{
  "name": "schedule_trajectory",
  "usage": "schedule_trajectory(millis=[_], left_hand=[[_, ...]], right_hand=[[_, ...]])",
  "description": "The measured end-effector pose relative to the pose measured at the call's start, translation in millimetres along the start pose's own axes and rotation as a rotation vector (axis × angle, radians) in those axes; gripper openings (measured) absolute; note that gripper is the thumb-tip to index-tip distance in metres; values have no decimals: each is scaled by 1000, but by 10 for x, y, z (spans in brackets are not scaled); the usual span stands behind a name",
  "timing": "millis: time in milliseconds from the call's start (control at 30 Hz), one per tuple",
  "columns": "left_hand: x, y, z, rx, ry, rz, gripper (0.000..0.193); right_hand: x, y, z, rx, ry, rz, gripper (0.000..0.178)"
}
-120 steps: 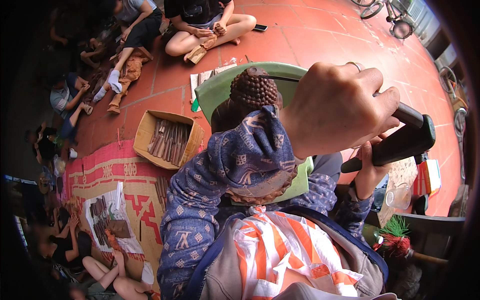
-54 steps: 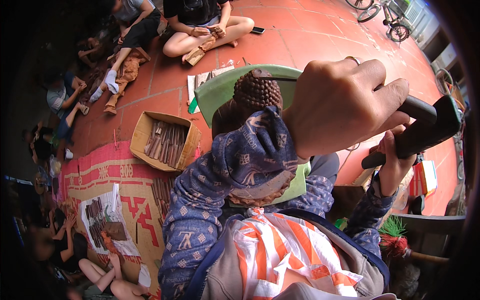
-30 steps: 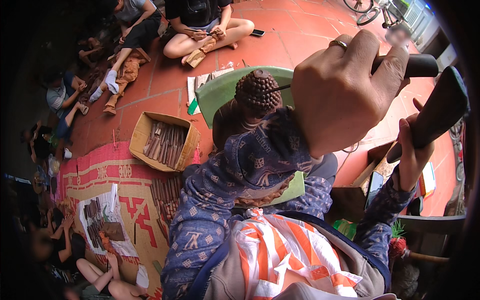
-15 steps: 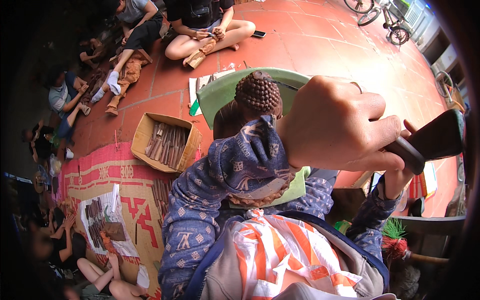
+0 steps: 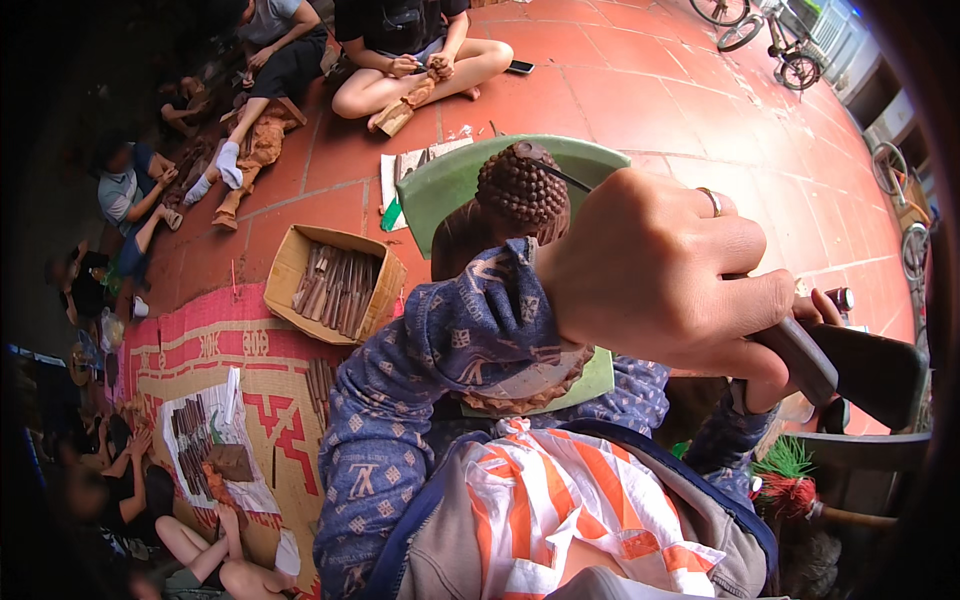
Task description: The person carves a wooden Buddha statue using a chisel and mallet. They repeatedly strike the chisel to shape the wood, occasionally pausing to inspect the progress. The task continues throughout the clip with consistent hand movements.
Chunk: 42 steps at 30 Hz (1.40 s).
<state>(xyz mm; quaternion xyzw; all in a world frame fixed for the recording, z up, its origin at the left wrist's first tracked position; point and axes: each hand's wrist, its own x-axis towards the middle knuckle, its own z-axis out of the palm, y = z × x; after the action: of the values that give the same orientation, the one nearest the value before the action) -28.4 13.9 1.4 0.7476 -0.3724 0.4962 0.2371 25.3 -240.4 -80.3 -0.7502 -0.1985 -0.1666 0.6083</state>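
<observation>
A dark brown carved wooden statue (image 5: 522, 188), its head covered in rows of small round curls, leans against a green plastic chair (image 5: 425, 190) before me. My left hand (image 5: 665, 275), with a ring on one finger, reaches across from the left and is closed round a chisel (image 5: 800, 362). The thin chisel shaft runs to the top of the curls; its exact tip is hard to make out. Behind the chisel handle, my right hand (image 5: 822, 308) is mostly hidden. It grips a dark, flat-sided mallet (image 5: 875, 375), close to the handle's end.
A cardboard box (image 5: 290, 270) of chisels stands left on red tiles, beside a patterned mat (image 5: 270, 370) with more tools on paper. Several people sit around, one holding a carving (image 5: 400, 110). A red and green brush (image 5: 788, 490) lies at right. Bicycles (image 5: 770, 50) stand far right.
The mallet and my right hand have dropped lower. My left hand has shifted slightly down and left, and the chisel handle now points more downward.
</observation>
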Motion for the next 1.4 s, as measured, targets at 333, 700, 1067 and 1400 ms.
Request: schedule_trajectory(millis=[333,700,1067,1400], left_hand=[[-121,-41,-50,-35,-150,119,38],[-157,-66,-1,-68,-133,126,39],[-107,248,151,126,63,107,26],[-25,77,110,6,-131,-36,28]], right_hand=[[-214,113,212,-233,70,-60,5],[-230,24,34,214,-83,96,24],[-332,216,534,238,277,-115,41],[-311,244,511,399,200,81,69]])
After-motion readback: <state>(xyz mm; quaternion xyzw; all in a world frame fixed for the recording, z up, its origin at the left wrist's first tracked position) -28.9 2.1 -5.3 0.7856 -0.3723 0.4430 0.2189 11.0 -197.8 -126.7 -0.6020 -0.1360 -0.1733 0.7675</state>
